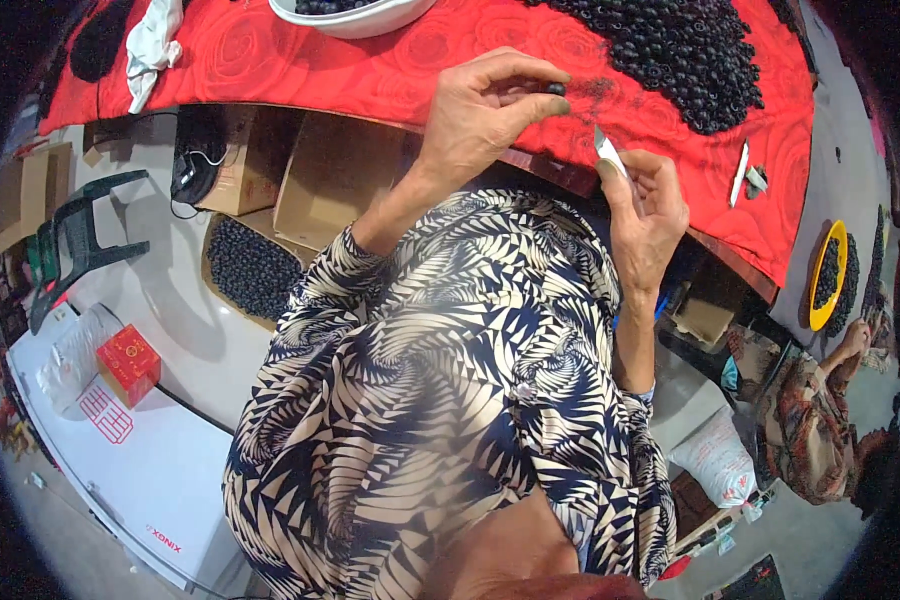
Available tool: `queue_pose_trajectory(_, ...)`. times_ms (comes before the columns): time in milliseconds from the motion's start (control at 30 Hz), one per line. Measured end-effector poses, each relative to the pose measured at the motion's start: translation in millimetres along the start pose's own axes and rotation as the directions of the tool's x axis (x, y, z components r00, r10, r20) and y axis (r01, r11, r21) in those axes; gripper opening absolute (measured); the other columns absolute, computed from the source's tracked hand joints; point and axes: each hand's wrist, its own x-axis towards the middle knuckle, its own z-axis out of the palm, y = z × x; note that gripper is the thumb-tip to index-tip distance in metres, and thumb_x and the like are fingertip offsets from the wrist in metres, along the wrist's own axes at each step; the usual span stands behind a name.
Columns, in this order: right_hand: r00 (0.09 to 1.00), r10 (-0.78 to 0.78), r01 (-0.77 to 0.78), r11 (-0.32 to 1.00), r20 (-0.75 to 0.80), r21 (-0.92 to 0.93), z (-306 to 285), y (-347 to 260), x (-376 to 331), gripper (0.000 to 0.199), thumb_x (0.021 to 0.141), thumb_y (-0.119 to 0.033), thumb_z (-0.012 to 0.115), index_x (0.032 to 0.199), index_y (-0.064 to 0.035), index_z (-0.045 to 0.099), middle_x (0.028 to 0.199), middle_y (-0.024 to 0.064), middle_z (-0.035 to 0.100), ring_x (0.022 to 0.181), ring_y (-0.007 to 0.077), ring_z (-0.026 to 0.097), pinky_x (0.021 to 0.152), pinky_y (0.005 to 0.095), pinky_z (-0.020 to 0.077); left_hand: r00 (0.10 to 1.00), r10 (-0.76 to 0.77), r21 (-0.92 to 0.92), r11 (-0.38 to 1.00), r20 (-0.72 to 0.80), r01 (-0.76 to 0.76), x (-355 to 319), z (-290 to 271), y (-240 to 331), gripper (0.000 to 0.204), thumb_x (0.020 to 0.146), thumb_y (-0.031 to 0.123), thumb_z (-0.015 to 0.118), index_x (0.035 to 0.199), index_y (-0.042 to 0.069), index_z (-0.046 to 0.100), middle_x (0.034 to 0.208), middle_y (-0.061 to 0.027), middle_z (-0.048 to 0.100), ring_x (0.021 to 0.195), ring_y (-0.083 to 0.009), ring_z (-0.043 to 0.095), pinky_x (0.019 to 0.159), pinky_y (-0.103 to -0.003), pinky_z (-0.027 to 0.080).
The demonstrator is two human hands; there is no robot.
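Note:
My left hand point(490, 110) is raised over the near edge of a red rose-patterned cloth point(390, 85). Its thumb and fingertips pinch a small black round piece point(556, 89). Just to the right, my right hand point(648, 205) is closed round a small knife point(611, 153) with a white handle. The blade points up and away, toward the left fingertips but apart from the piece. Beyond both hands lies a heap of small black ring-shaped pieces point(685, 60), with dark crumbs scattered at its near left.
A white bowl point(370, 20) of black pieces stands at the far side. On the cloth's right lies a slim white tool point(739, 173). Below are a cardboard box point(315, 190), more black pieces point(250, 268) and a chair point(80, 235). A person point(810, 430) sits right, near a yellow tray point(820, 312).

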Motion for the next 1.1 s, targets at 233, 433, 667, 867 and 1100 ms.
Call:
queue_pose_trajectory(233, 1.0, 0.011, -0.011, 1.0, 0.012, -0.012, 1.1, 0.0, 0.8, 0.022, 0.075, -0.009, 0.07, 0.087, 0.0016, 0.055, 0.074, 0.0088, 0.063, 0.066, 0.0126, 0.06, 0.06, 0.0253, 0.0474, 1.0, 0.014, 0.044, 0.999, 0.026, -0.015, -6.3, -2.9, -3.4, 0.015, 0.079, -0.003, 0.061, 0.094, -0.003, 0.064, 0.092, -0.009, 0.061, 0.078, -0.0155, 0.063, 0.072, -0.023, 0.051)
queue_pose_trajectory(433, 0.998, -0.057, 0.058, 0.998, 0.029, -0.012, 1.1, -12.6, 6.6, 0.023, 0.074, -0.009, 0.07, 0.087, 0.0017, 0.055, 0.074, 0.0098, 0.063, 0.066, 0.0137, 0.061, 0.06, 0.0256, 0.048, 0.997, 0.055, -0.067, 0.996, 0.046, -0.052, -7.5, -1.1, -4.9, 0.015, 0.08, -0.005, 0.058, 0.094, -0.004, 0.063, 0.093, -0.0098, 0.06, 0.078, -0.0169, 0.063, 0.071, -0.024, 0.052)
queue_pose_trajectory(667, 0.996, -0.061, 0.06, 0.998, 0.063, 0.016, 2.7, -24.3, 6.5, 0.017, 0.079, -0.006, 0.066, 0.09, 0.0019, 0.055, 0.077, 0.0042, 0.06, 0.07, 0.0074, 0.054, 0.063, 0.0204, 0.0442, 0.995, -0.094, -0.148, 0.984, 0.045, 0.1, -10.2, 5.7, 1.1, 0.017, 0.082, -0.005, 0.055, 0.099, -0.006, 0.058, 0.093, -0.0095, 0.057, 0.082, -0.0169, 0.063, 0.072, -0.026, 0.053)
queue_pose_trajectory(867, 0.995, -0.082, 0.082, 0.997, 0.055, 0.009, 1.0, -18.8, 6.0, 0.024, 0.075, -0.011, 0.07, 0.089, 0.0006, 0.054, 0.074, 0.0108, 0.064, 0.067, 0.0162, 0.063, 0.059, 0.0277, 0.0496, 1.0, 0.0, -0.126, 0.992, 0.008, 0.001, -11.4, 9.5, -1.1, 0.015, 0.083, -0.006, 0.053, 0.098, -0.007, 0.055, 0.092, -0.0093, 0.055, 0.082, -0.0189, 0.064, 0.072, -0.025, 0.054)
queue_pose_trajectory(1100, 0.989, -0.128, 0.127, 0.992, 0.07, 0.005, 2.9, -15.6, 7.7, 0.022, 0.076, -0.01, 0.068, 0.089, -0.0007, 0.054, 0.074, 0.011, 0.064, 0.066, 0.0176, 0.064, 0.057, 0.0289, 0.0496, 0.996, -0.089, -0.12, 0.989, 0.026, 0.091, -15.5, 8.2, 4.8, 0.016, 0.08, -0.007, 0.057, 0.096, -0.006, 0.056, 0.092, -0.0093, 0.059, 0.084, -0.0168, 0.062, 0.075, -0.025, 0.053)
